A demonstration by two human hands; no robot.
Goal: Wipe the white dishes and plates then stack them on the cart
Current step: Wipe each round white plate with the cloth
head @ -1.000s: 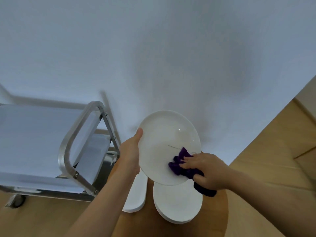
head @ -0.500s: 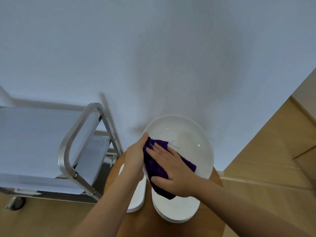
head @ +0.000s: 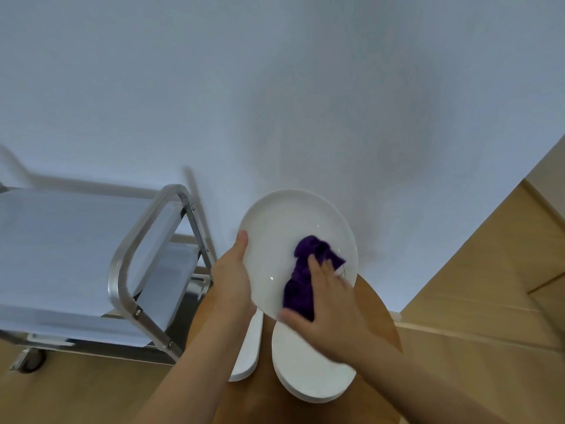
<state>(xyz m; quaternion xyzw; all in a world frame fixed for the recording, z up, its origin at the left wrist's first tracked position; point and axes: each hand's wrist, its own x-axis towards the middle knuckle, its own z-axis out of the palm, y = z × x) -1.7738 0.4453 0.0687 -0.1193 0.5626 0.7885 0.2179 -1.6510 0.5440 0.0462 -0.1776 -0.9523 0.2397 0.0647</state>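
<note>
The left hand (head: 232,280) grips the white plate (head: 284,240) by its rim, tilted above the round wooden table (head: 376,316), while the right hand (head: 330,304) presses a purple cloth (head: 305,270) against its face. Held at one edge only, the plate could slip onto the stacked plates (head: 305,371) below if the wiping pushes too hard.

The held plate (head: 284,240) looks glossy, smooth white ceramic; the cloth (head: 301,286) is soft purple fabric. At nine o'clock, the cart (head: 128,261) is brushed metal. The table (head: 376,313) is matt wood.

I seem to be in a dining-service room. A steel cart (head: 143,258) stands by a plain white wall (head: 275,87). White plates (head: 308,371) are stacked on a round wooden counter (head: 379,319).
</note>
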